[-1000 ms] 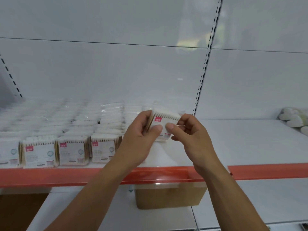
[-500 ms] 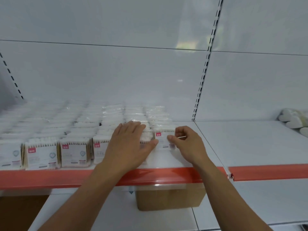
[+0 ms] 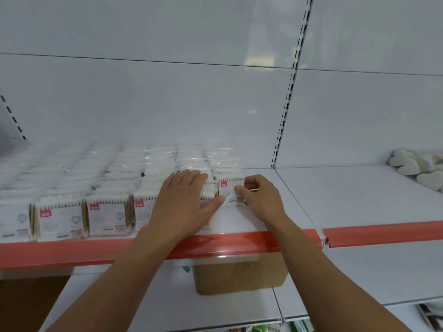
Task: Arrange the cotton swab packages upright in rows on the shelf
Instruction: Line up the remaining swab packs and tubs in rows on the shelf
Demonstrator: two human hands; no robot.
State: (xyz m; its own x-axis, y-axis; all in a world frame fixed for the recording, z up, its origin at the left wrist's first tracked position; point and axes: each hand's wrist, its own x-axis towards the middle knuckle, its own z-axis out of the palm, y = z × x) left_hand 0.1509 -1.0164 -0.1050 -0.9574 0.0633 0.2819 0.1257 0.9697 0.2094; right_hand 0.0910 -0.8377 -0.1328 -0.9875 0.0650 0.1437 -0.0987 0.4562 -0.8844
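Several rows of clear cotton swab packages [image 3: 105, 216] with pink labels stand upright on the white shelf [image 3: 294, 202]. The rightmost row ends in a front package [image 3: 230, 188] standing upright. My right hand [image 3: 261, 200] grips that package by its right edge, thumb on its face. My left hand [image 3: 184, 202] lies flat with straight fingers over the packages of the neighbouring row, its thumb touching the front package's lower left corner.
An orange price rail [image 3: 383, 233] runs along the shelf's front edge. White heart-shaped items [image 3: 417, 168] lie at the far right. A slotted upright [image 3: 285, 111] splits the back panel. A cardboard box [image 3: 239, 274] sits on the lower shelf below my hands.
A second ago both hands held the package in the air before the shelf. It now stands at the front of the rightmost row, and my left hand has flattened over the neighbouring row.
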